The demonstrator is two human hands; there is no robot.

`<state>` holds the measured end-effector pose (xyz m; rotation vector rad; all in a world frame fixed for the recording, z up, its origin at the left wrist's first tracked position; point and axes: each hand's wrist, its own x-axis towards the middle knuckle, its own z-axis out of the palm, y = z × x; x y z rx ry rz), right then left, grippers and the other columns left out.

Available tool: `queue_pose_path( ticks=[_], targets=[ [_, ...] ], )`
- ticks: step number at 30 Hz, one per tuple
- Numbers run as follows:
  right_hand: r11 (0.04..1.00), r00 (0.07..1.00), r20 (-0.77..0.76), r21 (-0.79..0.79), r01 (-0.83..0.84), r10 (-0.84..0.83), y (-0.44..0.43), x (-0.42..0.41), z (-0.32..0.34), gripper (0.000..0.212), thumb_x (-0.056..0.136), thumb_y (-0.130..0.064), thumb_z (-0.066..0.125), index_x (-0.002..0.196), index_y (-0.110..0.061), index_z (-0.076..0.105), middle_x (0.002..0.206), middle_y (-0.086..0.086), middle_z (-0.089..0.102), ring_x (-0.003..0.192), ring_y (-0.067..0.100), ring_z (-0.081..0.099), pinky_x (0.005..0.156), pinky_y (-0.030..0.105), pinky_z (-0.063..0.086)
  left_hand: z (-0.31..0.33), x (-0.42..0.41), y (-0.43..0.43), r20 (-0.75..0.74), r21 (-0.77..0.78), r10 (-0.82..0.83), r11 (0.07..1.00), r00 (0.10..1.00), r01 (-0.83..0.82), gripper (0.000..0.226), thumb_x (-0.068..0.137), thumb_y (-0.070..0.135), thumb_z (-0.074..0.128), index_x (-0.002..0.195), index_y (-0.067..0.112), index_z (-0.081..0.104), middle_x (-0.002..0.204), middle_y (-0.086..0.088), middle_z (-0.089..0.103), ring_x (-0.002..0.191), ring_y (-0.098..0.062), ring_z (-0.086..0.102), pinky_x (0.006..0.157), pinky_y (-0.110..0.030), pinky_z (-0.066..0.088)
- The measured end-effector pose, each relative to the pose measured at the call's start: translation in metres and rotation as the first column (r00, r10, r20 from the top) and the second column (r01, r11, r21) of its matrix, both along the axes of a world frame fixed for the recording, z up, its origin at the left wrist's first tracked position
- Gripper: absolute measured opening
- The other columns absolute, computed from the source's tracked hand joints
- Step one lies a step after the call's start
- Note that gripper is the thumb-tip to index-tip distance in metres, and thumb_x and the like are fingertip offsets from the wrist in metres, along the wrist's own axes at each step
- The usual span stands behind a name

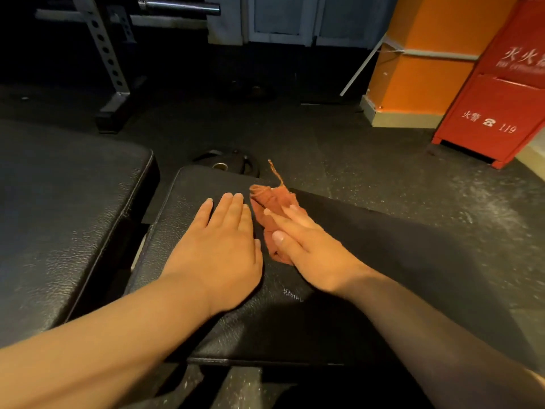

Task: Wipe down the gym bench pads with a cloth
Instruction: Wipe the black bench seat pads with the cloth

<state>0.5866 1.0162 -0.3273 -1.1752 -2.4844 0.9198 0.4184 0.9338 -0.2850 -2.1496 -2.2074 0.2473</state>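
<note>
Your left hand (224, 243) lay flat on the seat pad (280, 320), fingers straight and together, holding nothing. Your right hand (306, 246) pressed the orange cloth (271, 205) down with straight fingers, thumb on top. The cloth sat bunched near the pad's far edge, just beside the left fingertips.

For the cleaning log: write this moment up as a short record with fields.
pad in use: small black bench pad
cloth: orange cloth, bunched, lying on that pad
right hand: straight fingers pressing the cloth down
left hand: flat on the same pad beside the cloth, holding nothing
other pad: larger black pad to the left, no hand on it
floor: weight plate beyond the small pad; red fire-extinguisher cabinet at right
</note>
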Motion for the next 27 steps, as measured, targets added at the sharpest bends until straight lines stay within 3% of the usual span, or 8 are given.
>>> queue_pose_path(
  ticks=[5, 8, 11, 14, 16, 20, 24, 27],
  targets=[
    [0.969, 0.967, 0.058, 0.037, 0.246, -0.248, -0.001, 0.052, -0.011, 0.052, 0.109, -0.031, 0.027, 0.16, -0.032, 0.015, 0.168, -0.011, -0.004, 0.152, 0.006, -0.013, 0.123, 0.029, -0.005, -0.001, 0.002, 0.002, 0.005, -0.013, 0.002, 1.0, 1.0, -0.002, 0.066, 0.104, 0.041, 0.014, 0.158, 0.005, 0.002, 0.167, -0.013, -0.004, 0.154, -0.025, -0.008, 0.125, -0.045, 0.001],
    [0.963, 0.992, 0.01, 0.239, 0.12, -0.126, -0.062, 0.028, -0.01, 0.05, 0.107, -0.031, 0.033, 0.156, -0.024, 0.032, 0.167, 0.001, 0.016, 0.154, 0.018, 0.006, 0.124, 0.029, 0.0, -0.005, -0.001, 0.003, 0.018, 0.01, -0.003, 1.0, 1.0, 0.003, 0.066, 0.104, 0.04, 0.017, 0.158, 0.003, 0.006, 0.167, -0.014, 0.0, 0.154, -0.026, -0.005, 0.125, -0.044, 0.001],
    [0.977, 0.992, -0.053, 0.188, -0.101, 0.113, -0.099, 0.037, -0.004, 0.044, 0.108, -0.027, 0.039, 0.152, -0.029, 0.039, 0.162, -0.013, 0.015, 0.147, -0.011, -0.009, 0.118, 0.013, -0.009, -0.006, -0.002, 0.002, 0.073, 0.049, -0.02, 0.999, 0.997, 0.017, 0.063, 0.104, 0.037, 0.023, 0.156, 0.003, 0.013, 0.166, -0.013, 0.007, 0.154, -0.026, 0.001, 0.125, -0.042, 0.002],
    [0.968, 0.995, -0.082, 0.249, -0.031, 0.053, -0.091, 0.081, -0.013, 0.043, 0.105, -0.027, 0.037, 0.148, -0.026, 0.044, 0.157, -0.023, 0.011, 0.141, -0.022, -0.009, 0.122, 0.019, 0.001, -0.004, -0.002, -0.006, 0.152, 0.084, -0.073, 0.995, 0.986, 0.061, 0.06, 0.102, 0.031, 0.031, 0.155, 0.005, 0.021, 0.165, -0.012, 0.015, 0.153, -0.025, 0.007, 0.125, -0.038, 0.004],
    [0.963, 0.996, -0.084, 0.265, 0.05, -0.028, -0.093, 0.086, -0.009, 0.047, 0.102, -0.023, 0.039, 0.149, -0.023, 0.046, 0.163, -0.016, 0.02, 0.149, -0.007, 0.005, 0.124, 0.032, 0.012, -0.004, -0.001, -0.011, 0.151, 0.136, -0.11, 0.987, 0.982, 0.089, 0.059, 0.099, 0.027, 0.037, 0.153, 0.004, 0.027, 0.163, -0.012, 0.022, 0.152, -0.025, 0.014, 0.125, -0.036, 0.009],
    [0.857, 0.992, 0.036, 0.499, -0.126, 0.124, -0.12, 0.029, 0.001, 0.039, 0.088, 0.001, 0.06, 0.127, 0.002, 0.064, 0.145, 0.02, 0.05, 0.142, 0.034, 0.037, 0.117, 0.049, 0.029, -0.003, 0.007, -0.026, 0.14, 0.105, -0.128, 0.988, 0.982, 0.114, 0.056, 0.098, 0.02, 0.036, 0.151, 0.005, 0.03, 0.161, -0.013, 0.024, 0.151, -0.026, 0.017, 0.123, -0.036, 0.009],
    [0.837, 0.971, 0.002, 0.506, -0.207, 0.239, -0.115, 0.046, -0.002, 0.051, 0.093, 0.001, 0.057, 0.143, 0.0, 0.051, 0.16, 0.011, 0.034, 0.152, 0.024, 0.024, 0.121, 0.042, 0.024, -0.004, -0.01, -0.054, 0.073, 0.157, -0.152, 0.978, 0.986, 0.139, 0.068, 0.09, 0.033, 0.018, 0.145, 0.001, 0.044, 0.155, -0.017, 0.039, 0.145, -0.031, 0.034, 0.12, -0.042, 0.023],
    [0.942, 0.996, -0.064, 0.333, -0.034, 0.059, -0.106, 0.092, -0.015, 0.044, 0.102, -0.007, 0.046, 0.145, -0.009, 0.05, 0.161, -0.012, 0.028, 0.15, 0.015, 0.027, 0.12, 0.029, 0.022, -0.005, -0.021, -0.072, 0.027, 0.157, -0.117, 0.981, 0.993, 0.112, 0.069, 0.093, 0.038, 0.017, 0.146, 0.005, 0.045, 0.155, -0.012, 0.04, 0.145, -0.028, 0.035, 0.121, -0.043, 0.024]
  ],
)
